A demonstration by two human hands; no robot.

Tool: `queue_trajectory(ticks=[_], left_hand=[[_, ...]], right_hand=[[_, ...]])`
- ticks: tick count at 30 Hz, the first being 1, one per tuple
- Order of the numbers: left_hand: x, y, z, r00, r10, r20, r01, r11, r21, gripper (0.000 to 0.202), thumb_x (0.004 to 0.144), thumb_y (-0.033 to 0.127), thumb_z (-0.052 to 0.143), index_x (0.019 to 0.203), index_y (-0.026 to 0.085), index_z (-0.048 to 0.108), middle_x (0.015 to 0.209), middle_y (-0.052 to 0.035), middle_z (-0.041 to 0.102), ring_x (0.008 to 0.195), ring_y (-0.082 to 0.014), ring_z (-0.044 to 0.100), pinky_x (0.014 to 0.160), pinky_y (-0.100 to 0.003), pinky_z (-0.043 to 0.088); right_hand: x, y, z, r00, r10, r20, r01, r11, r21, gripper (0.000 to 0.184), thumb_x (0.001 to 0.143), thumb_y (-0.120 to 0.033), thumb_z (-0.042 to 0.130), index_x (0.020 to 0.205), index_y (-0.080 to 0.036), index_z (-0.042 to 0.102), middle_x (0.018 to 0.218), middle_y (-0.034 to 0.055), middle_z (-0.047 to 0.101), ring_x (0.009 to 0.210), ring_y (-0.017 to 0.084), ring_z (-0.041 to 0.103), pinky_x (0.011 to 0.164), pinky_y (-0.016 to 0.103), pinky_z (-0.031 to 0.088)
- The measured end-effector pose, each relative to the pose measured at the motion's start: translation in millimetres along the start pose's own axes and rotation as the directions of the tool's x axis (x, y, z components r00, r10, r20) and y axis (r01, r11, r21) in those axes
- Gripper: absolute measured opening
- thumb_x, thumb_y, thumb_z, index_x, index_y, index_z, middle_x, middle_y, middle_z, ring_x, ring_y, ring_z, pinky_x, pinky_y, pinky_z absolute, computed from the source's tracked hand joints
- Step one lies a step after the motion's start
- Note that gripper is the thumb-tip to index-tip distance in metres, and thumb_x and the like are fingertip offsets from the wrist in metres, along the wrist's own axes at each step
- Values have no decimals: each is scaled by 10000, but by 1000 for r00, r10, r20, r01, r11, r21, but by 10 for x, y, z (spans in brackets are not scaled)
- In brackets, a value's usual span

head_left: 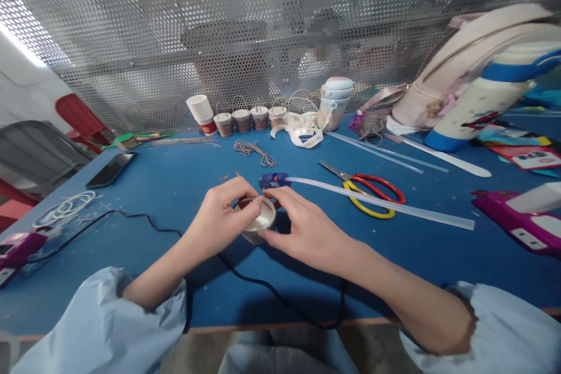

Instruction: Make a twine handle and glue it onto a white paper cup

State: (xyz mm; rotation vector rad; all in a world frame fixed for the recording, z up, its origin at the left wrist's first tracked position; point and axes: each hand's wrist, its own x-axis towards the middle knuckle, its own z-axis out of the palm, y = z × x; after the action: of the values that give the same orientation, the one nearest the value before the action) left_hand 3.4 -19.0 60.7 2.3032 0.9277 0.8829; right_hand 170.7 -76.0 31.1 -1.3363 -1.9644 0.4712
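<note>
Near the table's front, a small paper cup (264, 221) with a white inside and a grey-brown covering sits between my hands. My left hand (224, 205) grips its left rim, thumb over the opening and fingers curled outside. From the other side, my right hand (302, 223) holds the cup with its thumb low on the wall and fingers at the far rim. Just beyond lies a blue glue gun (274, 179), partly hidden by my right hand, with a long clear glue stick (385, 203) running out to the right.
Red-and-yellow scissors (366, 190) lie open to the right. Several covered cups (242, 121), a cup stack (201, 112), a twine bundle (255, 151) and a tumbler (336, 102) stand or lie behind. A black cord (258, 281) crosses the front; a phone (111, 170) is left.
</note>
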Motion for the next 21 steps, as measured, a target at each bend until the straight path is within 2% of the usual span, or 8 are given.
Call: queue_trajectory(ticks=[6, 11, 21], left_hand=[[18, -1, 31, 997, 73, 19, -73, 997, -41, 159, 774, 101, 498, 637, 180, 515, 723, 2, 573, 721, -126, 534, 702, -260, 415], [27, 3, 48, 999, 7, 54, -2, 996, -93, 129, 776, 147, 511, 657, 180, 551, 755, -12, 626, 742, -140, 571, 724, -273, 440], [45, 19, 22, 996, -72, 44, 76, 994, -80, 161, 774, 181, 495, 643, 170, 587, 673, 5, 628, 658, -124, 551, 622, -239, 412]], right_hand=[[13, -31, -44, 1000, -17, 9, 17, 999, 28, 385, 787, -229, 654, 1141, -167, 516, 1158, 116, 601, 1067, 262, 583, 905, 433, 477], [12, -31, -44, 1000, 1, 14, -1, 999, 35, 442, 788, -218, 659, 1193, -193, 485, 1186, 103, 591, 1104, 255, 566, 929, 430, 467], [-15, 13, -24, 999, 24, 27, -25, 1000, 15, 486, 797, -240, 666, 1232, -192, 456, 1238, 102, 566, 1149, 241, 549, 964, 418, 463]])
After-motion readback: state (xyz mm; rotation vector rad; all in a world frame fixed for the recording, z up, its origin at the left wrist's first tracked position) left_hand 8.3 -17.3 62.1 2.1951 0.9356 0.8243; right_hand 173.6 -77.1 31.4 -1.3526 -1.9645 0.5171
